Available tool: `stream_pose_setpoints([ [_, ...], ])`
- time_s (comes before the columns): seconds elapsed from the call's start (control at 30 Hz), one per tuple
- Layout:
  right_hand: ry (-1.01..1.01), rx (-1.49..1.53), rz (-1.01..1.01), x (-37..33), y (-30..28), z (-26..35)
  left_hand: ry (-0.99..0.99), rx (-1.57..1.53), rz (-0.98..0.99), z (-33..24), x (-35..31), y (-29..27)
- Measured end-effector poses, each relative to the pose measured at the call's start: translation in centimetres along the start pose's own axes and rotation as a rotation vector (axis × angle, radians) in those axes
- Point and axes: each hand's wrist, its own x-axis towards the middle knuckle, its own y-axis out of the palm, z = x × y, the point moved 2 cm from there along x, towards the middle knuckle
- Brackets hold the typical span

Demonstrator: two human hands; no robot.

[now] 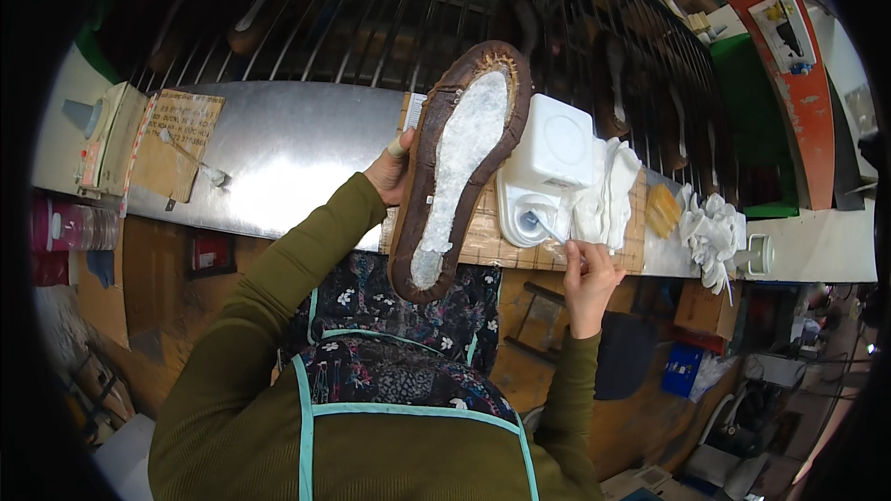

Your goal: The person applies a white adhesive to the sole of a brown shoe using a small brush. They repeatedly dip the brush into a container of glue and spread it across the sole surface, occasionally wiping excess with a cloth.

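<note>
My left hand grips the side of a brown shoe upper, held tilted with its underside toward me. Its edge is folded in around a pale, whitish sole area. To the right stands a white plastic pot with a small round cup at its near side. My right hand pinches the end of a thin, light-coloured stick, probably a brush handle. Its far end is down in the cup, so its tip is hidden.
Beyond the metal bench runs a rack of metal rods carrying dark shoes. Right of the pot lie a folded white cloth, a yellow block and white gloves. Cardboard with a brush lies at left.
</note>
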Motion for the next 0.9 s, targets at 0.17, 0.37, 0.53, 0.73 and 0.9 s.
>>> stream_pose_setpoints([
  [0.17, 0.362, 0.503, 0.231, -0.9, 0.8, -2.7, 0.001, 0.016, 0.000, -0.2, 0.0, 0.2],
  [0.37, 0.416, 0.866, 0.222, -0.8, 0.9, -1.6, -0.005, -0.014, 0.007, 0.0, 0.2, 0.3],
  [0.53, -0.207, 0.109, -0.446, 2.9, -2.4, 7.0, -0.008, 0.003, 0.029, 0.1, 0.4, 0.8],
  [0.73, -0.219, 0.380, -0.227, 7.1, -0.6, 10.5, -0.050, 0.000, 0.062, 0.4, 0.6, 1.2],
  [0.9, -0.286, 0.263, -0.335, 7.5, 0.1, 10.6, -0.045, 0.036, 0.030, 0.1, 0.2, 1.4],
])
